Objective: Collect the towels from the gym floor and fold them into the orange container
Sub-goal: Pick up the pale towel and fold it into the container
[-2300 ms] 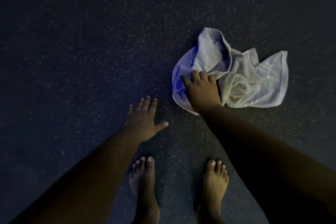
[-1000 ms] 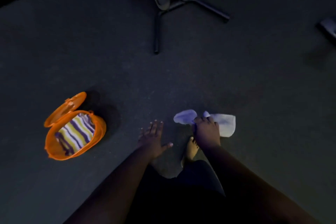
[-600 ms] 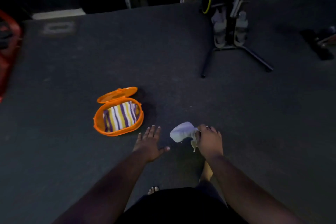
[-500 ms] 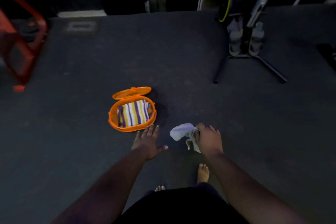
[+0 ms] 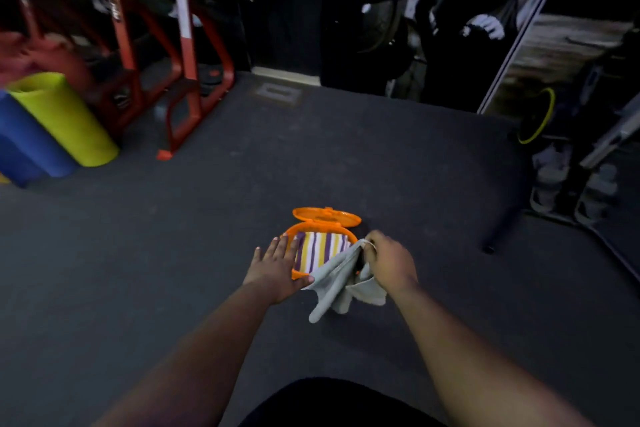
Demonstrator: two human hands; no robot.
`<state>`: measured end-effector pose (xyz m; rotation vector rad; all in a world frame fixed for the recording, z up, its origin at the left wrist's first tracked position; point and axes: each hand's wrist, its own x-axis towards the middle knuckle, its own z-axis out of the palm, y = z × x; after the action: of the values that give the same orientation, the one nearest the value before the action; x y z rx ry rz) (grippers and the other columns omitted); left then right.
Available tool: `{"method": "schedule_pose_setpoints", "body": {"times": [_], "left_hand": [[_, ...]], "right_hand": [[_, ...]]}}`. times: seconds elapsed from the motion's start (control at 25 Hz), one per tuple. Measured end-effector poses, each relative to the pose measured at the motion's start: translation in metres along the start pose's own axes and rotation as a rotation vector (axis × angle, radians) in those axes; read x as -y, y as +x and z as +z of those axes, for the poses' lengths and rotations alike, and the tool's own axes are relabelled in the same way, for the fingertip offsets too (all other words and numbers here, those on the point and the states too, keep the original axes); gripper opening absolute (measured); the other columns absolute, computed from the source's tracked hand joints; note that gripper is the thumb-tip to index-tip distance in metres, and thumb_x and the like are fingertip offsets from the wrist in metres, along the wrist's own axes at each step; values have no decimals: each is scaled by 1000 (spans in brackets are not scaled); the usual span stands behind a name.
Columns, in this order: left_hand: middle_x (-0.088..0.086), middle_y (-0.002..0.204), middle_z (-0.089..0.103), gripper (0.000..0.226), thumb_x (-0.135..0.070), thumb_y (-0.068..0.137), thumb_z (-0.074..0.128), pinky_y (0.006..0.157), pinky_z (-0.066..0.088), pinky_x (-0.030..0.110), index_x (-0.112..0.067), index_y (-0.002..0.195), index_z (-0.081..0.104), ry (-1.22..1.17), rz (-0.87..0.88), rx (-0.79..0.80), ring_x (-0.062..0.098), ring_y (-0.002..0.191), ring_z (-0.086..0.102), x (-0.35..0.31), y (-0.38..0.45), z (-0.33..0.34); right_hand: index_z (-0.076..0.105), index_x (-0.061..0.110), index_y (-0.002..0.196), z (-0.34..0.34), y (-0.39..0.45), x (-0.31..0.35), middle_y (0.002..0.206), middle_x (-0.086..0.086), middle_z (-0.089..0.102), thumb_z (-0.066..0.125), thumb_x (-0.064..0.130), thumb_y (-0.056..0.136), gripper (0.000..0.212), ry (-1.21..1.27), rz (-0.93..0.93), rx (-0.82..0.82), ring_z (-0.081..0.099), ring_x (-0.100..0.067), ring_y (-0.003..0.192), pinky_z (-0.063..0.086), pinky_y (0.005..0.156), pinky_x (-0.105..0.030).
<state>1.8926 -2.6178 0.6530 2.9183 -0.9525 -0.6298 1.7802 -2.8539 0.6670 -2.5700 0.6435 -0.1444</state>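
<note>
Gripping: our right hand (image 5: 390, 265) is clenched round the grey towel (image 5: 337, 282), which hangs from it in loose folds above the floor (image 5: 173, 253).
Left hand (image 5: 277, 265): we hold it flat, fingers straight and spread, by the near-left rim of the orange container (image 5: 323, 226); we cannot tell if it touches.
Container: we see it on the floor, lid (image 5: 327, 216) tipped back, a striped towel (image 5: 320, 250) folded inside.
Towel position: just right of the container, partly overlapping its rim.
Background: yellow roll (image 5: 65, 118), red rack (image 5: 180, 45).

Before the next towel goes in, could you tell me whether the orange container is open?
Open: the orange container has its lid flipped back.
</note>
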Motion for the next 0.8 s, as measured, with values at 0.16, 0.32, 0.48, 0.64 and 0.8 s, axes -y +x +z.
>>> {"method": "schedule_pose_setpoints", "body": {"times": [0.16,0.32,0.48,0.64,0.8], "left_hand": [[3,171,-14,104,-82,90,33,126,3,53,-22,163,-9,6,-25,-54,21,158,-9,43,7,-31],[3,171,-12,102,-80,91,36,126,3,52,-22,163,-8,-17,14,-95,21,158,-6,78,32,-57],[4,172,2,95,-68,95,48,127,12,45,-24,164,1,-123,176,-128,21,158,8,112,63,-87],[0,142,61,63,-55,90,69,107,46,37,-25,143,54,-438,343,-74,16,129,57,129,85,-109],[-9,70,59,21,-35,89,69,67,46,37,-17,79,63,-684,392,-164,7,66,53,126,93,-124]], "right_hand": [[54,26,91,6,31,47,91,2,67,51,38,100,15,84,-36,2,63,-23,85,52,71,-42],[53,28,87,17,65,89,80,5,66,58,32,97,12,288,-27,47,62,-14,76,51,71,-38],[64,21,87,18,91,144,83,1,70,63,24,97,10,418,-162,53,59,-1,74,49,74,-31],[72,17,86,6,106,194,83,3,75,74,20,91,6,473,-235,25,67,-4,79,51,74,-25],[68,28,84,-19,110,203,80,8,72,80,42,78,20,271,-204,-5,68,-13,77,51,68,-35]]}}
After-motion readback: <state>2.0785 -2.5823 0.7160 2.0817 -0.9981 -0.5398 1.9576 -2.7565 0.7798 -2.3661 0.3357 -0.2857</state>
